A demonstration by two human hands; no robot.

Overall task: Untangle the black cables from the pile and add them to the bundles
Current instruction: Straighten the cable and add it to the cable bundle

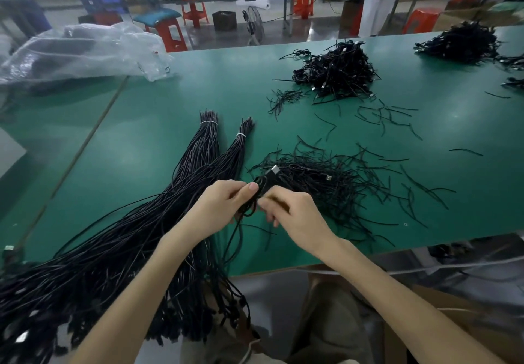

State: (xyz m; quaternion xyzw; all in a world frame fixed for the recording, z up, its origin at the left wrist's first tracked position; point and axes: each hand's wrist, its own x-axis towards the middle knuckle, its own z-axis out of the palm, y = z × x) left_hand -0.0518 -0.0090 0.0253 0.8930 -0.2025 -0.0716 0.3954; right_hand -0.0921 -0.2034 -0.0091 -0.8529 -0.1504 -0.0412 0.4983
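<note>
Just above the green table (158, 125), my left hand (224, 205) and my right hand (292, 210) meet and both pinch one coiled black cable (259, 186). Its USB plug (274, 170) sticks up past my fingers. A loose end of it hangs down between my wrists. Two long bundles of black cables (198, 162), each tied with a white band near the far tip, lie to the left and spill over the table's near edge. Right behind my hands is a tangled pile of black cables and ties (326, 182).
A taller heap of coiled cables (337, 71) sits further back, another heap (462, 43) at the far right. Short black ties (388, 117) are scattered between them. A crumpled clear plastic bag (82, 49) lies at the left rear. Stools and benches stand beyond the table.
</note>
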